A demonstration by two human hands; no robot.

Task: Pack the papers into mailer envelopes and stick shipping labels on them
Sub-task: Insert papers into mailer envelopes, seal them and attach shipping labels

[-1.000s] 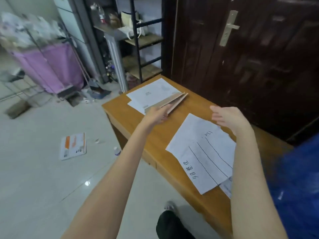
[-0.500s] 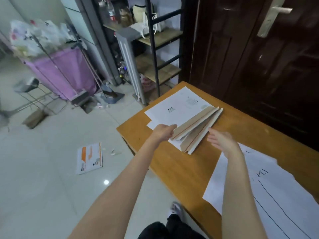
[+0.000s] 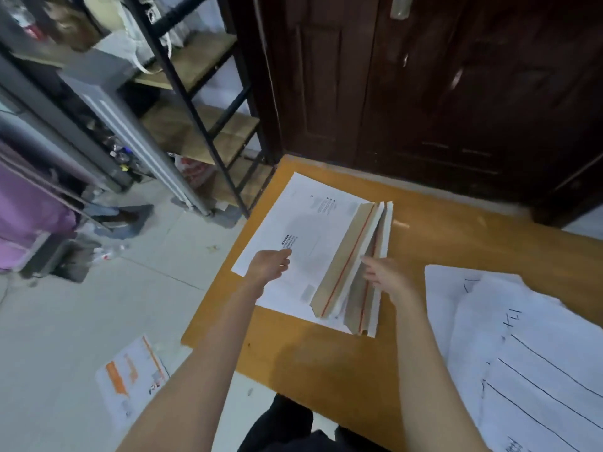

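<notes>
A stack of white mailer envelopes [image 3: 313, 223] lies at the far left corner of the wooden table [image 3: 326, 370]. Their brown flaps [image 3: 346, 259], each with a red strip, stand open along the stack's right side. My left hand [image 3: 270, 265] rests on the top envelope near its left edge, fingers bent down onto it. My right hand [image 3: 385, 275] reaches into the flaps with straight fingers, its fingertips between two of them. Large white papers [image 3: 538, 353] with hand-drawn lines lie on the table to the right.
A dark wooden door [image 3: 456, 93] stands right behind the table. A black metal shelf rack [image 3: 202, 132] is at the back left, a purple cart [image 3: 26, 223] at far left. One orange-printed mailer [image 3: 130, 376] lies on the tiled floor beside the table.
My view has swung left and closer to the envelope stack. My right hand moved from the papers over to the envelope flaps. My left hand stayed on the stack.
</notes>
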